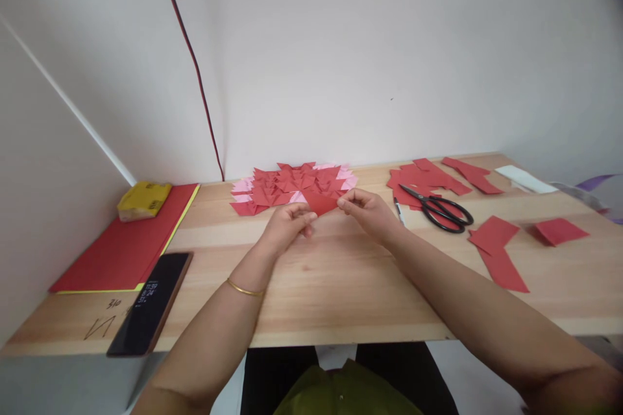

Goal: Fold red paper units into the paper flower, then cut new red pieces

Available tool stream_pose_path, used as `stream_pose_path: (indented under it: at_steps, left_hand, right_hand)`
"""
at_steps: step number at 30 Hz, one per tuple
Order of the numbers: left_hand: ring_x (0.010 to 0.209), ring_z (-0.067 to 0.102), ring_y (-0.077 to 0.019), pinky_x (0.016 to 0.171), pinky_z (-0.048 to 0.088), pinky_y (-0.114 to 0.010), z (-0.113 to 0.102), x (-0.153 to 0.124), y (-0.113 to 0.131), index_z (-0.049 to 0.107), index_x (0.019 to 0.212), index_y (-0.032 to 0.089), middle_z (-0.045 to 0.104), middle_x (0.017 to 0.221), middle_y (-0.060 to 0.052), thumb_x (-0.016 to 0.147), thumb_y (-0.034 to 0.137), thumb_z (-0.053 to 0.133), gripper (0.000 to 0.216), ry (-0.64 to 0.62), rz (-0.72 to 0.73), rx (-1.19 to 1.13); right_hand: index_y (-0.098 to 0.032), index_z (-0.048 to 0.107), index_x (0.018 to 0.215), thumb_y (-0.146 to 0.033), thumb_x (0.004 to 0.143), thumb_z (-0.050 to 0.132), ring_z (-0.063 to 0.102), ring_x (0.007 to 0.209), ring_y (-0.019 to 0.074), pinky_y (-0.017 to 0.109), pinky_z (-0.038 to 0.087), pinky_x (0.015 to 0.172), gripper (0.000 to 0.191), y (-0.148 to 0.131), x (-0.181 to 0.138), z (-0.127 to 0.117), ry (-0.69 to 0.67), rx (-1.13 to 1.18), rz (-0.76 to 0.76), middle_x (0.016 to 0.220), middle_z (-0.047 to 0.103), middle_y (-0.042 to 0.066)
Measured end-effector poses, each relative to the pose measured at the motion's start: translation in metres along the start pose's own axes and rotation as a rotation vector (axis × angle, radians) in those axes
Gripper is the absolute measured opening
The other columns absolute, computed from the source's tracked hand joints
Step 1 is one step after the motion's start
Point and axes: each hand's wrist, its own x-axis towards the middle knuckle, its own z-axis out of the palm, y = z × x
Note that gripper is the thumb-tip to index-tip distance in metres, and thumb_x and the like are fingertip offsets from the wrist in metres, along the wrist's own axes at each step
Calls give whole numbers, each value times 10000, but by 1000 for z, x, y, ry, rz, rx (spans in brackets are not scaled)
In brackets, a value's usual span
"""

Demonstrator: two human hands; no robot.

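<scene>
head view: two hands pinch one folded red piece

the left hand [287,224] and right hand [367,211] each grip an end of a red paper piece [321,202] between thumb and fingers, just above the wooden surface [341,285] at its middle. just beyond it lies a fan of folded red and pink pieces [292,185]. black scissors [440,209] rest to the right among red scraps [496,243]. at the left lie a red sheet stack [121,246], a yellow packet [145,200] on its far end, and a dark phone [150,301] near the edge.
</scene>
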Motion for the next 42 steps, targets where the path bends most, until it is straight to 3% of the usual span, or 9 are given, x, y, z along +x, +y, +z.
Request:
stream_pose_path:
  at_steps: [7, 12, 15, 21, 25, 27, 29, 34, 42]
  left_hand:
    - [464, 512, -82, 502, 402, -204, 4, 1, -5, 593, 691, 144, 582, 530, 6, 719, 345, 659, 214, 138, 72, -10]
    - [489, 487, -91, 504, 366, -211, 10, -7, 1, 597, 702, 161, 562, 542, 18, 768, 287, 585, 143, 58, 196, 373]
    - [519, 468, -99, 514, 349, -220, 17, -11, 3, 610, 699, 170, 565, 578, 11, 780, 237, 549, 121, 2, 314, 555]
    - [581, 478, -115, 553, 349, -229, 18, -12, 8, 578, 674, 173, 575, 607, 0, 773, 194, 538, 109, -46, 380, 637]
    - [565, 482, -106, 554, 363, -226, 13, -12, 7, 564, 667, 168, 573, 607, 6, 776, 230, 547, 126, -15, 302, 582]
    - [525, 482, -100, 530, 372, -222, 12, -11, 5, 548, 685, 167, 548, 580, 20, 782, 263, 547, 137, 23, 214, 439]
    - [504, 488, -95, 518, 382, -220, 12, -10, 3, 537, 702, 166, 529, 564, 30, 785, 299, 554, 158, 71, 169, 287]
    - [529, 526, -96, 564, 407, -220, 17, -9, 0, 574, 760, 151, 541, 544, 28, 781, 333, 583, 183, 86, 173, 132]
    - [485, 485, -86, 480, 355, -211, 19, -11, 0, 598, 712, 146, 557, 597, 14, 743, 297, 609, 154, -33, 114, 300]
  right_hand:
    - [-171, 587, 741, -426, 757, 611, 463, 588, 108, 237, 371, 549, 257, 2, -1, 5, -147, -27, 24, 653, 542, -14]
    - [-185, 599, 862, -409, 731, 667, 519, 674, 125, 254, 425, 618, 268, -2, -4, 10, -171, -9, -64, 785, 600, 9]
    - [-177, 599, 762, -427, 756, 643, 515, 645, 128, 254, 412, 591, 254, -7, -8, 15, -163, 10, -51, 722, 594, 8]
    - [-171, 542, 585, -438, 802, 579, 452, 587, 112, 248, 361, 567, 346, -5, -6, 9, -36, -52, -38, 588, 494, -20]
    - [-185, 588, 669, -464, 790, 590, 482, 636, 113, 248, 410, 635, 304, 7, 9, -11, 293, 182, -18, 659, 528, -13]
    - [-190, 595, 701, -478, 776, 599, 497, 655, 113, 251, 430, 654, 297, 9, 13, -16, 352, 261, -12, 727, 563, 2]
    - [-195, 605, 725, -493, 791, 572, 512, 670, 120, 259, 443, 675, 308, 6, 12, -14, 267, 227, 20, 736, 575, 8]
    - [-189, 632, 801, -404, 750, 629, 511, 651, 130, 245, 407, 602, 221, -5, -2, 5, -217, 7, -8, 720, 589, 4]
    - [-175, 590, 689, -189, 695, 535, 461, 608, 119, 227, 336, 538, 56, -4, -8, 13, -245, -203, -109, 635, 531, -19]
